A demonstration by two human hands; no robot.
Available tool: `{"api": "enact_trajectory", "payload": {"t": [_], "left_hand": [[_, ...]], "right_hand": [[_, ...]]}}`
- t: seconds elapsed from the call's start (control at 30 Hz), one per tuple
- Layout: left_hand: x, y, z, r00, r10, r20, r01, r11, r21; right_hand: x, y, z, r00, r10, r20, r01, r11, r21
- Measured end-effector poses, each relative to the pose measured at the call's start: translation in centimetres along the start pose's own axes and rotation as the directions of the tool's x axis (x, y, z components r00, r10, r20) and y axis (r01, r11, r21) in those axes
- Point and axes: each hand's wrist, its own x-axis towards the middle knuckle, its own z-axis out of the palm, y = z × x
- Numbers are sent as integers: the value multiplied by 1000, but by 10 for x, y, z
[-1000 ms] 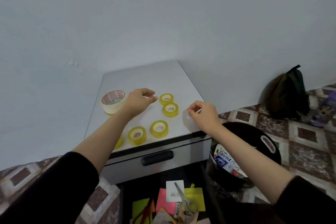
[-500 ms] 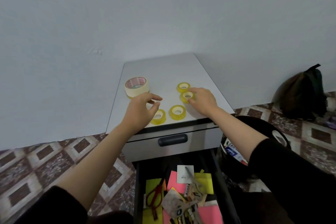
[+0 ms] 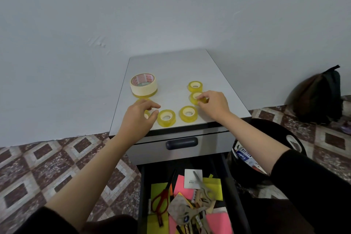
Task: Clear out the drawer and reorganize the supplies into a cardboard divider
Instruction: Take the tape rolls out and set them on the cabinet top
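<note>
- A person's right hand (image 3: 213, 105) pinched a small yellow tape roll (image 3: 193, 100) between thumb and fingertips on the grey cabinet top (image 3: 171, 66), just in front of the far roll (image 3: 195, 86).
- The left hand (image 3: 139, 119) arched its curled fingers over a half-hidden roll (image 3: 146, 115). Whether it actually gripped the roll could not be told.
- The front-left roll (image 3: 166, 118) and front-right roll (image 3: 188, 113) lay flat near the cabinet's front edge. A wide masking tape (image 3: 143, 81) sat further back.
- Below, the open drawer (image 3: 141, 186) held red-handled scissors (image 3: 159, 201), coloured sticky notes (image 3: 181, 184) and keys (image 3: 190, 213), so the clearing looked far from finished. No cardboard divider was in sight.
- The step seemed to be gathering the tapes. It would go best with each roll lifted straight up and kept flat, since a roll on edge could run off the top.
- The front pair wanted care, as a brushing wrist could knock them into the drawer.
- Grouping the small rolls together would make the later sort easier.
</note>
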Motion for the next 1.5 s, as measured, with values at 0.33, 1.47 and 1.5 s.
{"api": "enact_trajectory", "payload": {"t": [0.33,1.47,1.5], "left_hand": [[-1,-16,6,997,-40,-59,36,997,-71],[-2,-32,14,971,126,205,-193,918,347],[-2,-34,12,973,124,196,-187,919,348]], "right_hand": [[7,-3,-8,981,24,-193,-8,996,87],[-3,-3,10,931,-225,289,292,932,-215],[-4,-6,11,930,-229,287,298,927,-227]]}}
